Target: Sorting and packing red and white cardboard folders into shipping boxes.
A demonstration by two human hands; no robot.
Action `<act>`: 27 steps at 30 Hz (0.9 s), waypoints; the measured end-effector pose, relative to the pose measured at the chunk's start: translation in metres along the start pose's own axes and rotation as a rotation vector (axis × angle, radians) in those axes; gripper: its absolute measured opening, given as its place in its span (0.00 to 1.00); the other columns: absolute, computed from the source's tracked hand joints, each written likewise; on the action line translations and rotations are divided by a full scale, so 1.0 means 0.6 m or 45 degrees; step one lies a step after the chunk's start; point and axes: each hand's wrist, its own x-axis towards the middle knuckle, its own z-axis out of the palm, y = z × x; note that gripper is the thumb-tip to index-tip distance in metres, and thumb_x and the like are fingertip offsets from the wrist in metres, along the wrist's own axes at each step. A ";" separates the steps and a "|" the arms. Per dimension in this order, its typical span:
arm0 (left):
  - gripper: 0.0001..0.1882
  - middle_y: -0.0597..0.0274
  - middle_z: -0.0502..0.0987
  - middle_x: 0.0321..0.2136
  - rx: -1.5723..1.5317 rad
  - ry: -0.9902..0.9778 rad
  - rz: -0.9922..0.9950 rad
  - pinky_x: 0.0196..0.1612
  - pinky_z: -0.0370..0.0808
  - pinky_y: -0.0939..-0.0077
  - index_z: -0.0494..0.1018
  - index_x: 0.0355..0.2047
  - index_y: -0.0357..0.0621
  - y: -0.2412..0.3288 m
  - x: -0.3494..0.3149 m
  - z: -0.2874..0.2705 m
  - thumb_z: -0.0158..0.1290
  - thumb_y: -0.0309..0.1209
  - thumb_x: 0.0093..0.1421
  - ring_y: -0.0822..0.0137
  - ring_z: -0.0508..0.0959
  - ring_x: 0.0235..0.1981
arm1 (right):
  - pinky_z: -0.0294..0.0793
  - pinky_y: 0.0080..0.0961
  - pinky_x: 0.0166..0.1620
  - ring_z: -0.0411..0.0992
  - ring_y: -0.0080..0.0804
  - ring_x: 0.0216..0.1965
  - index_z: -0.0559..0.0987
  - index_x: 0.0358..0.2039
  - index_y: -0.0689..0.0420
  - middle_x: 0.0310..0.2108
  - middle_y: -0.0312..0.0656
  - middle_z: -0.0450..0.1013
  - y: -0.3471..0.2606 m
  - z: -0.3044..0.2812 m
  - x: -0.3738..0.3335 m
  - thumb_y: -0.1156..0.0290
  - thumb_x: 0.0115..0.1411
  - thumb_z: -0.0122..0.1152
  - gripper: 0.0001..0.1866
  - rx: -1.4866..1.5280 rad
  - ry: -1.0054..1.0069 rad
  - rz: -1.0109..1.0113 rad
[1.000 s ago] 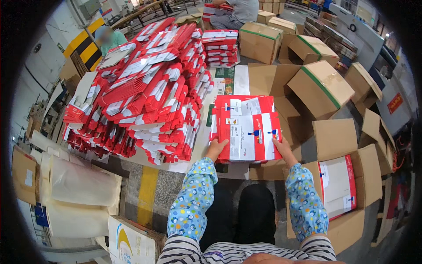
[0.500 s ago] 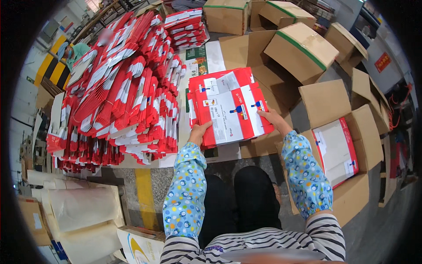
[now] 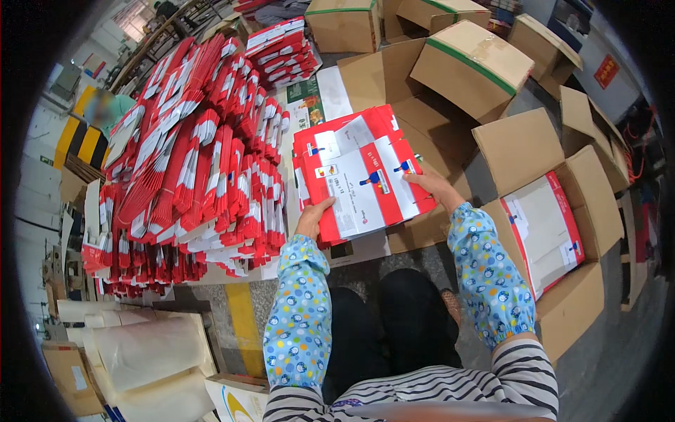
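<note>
Between my hands is a stack of flattened red-and-white cartons (image 3: 351, 169), slightly uneven at its edges. My left hand (image 3: 314, 216) grips its near left corner, thumb on top. My right hand (image 3: 433, 186) is closed on the right edge, also thumb on top. The fingers beneath the stack are hidden. To the left rises a large, leaning heap of the same flattened cartons (image 3: 190, 155), bundled and piled in layers. At my right, an open brown cardboard box (image 3: 573, 302) has flat red-and-white cartons (image 3: 541, 232) lying inside it.
Several brown cardboard boxes (image 3: 471, 67) stand beyond and to the right, some with green tape. Printed cardboard sheets (image 3: 334, 91) lie under the heap. Cream-coloured rolls (image 3: 148, 352) are at the lower left. Another person (image 3: 105, 109) is behind the heap at far left.
The view has shifted a little, so the surroundings sit slightly differently in the picture. Both hands keep their hold on the carton stack, which has barely moved.
</note>
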 end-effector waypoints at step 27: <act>0.29 0.47 0.77 0.47 0.418 0.029 0.068 0.48 0.77 0.62 0.67 0.54 0.31 -0.029 0.029 -0.086 0.63 0.25 0.52 0.55 0.79 0.45 | 0.76 0.28 0.40 0.77 0.33 0.35 0.77 0.44 0.65 0.37 0.47 0.78 0.048 0.026 0.060 0.47 0.56 0.62 0.31 -0.040 0.319 -0.309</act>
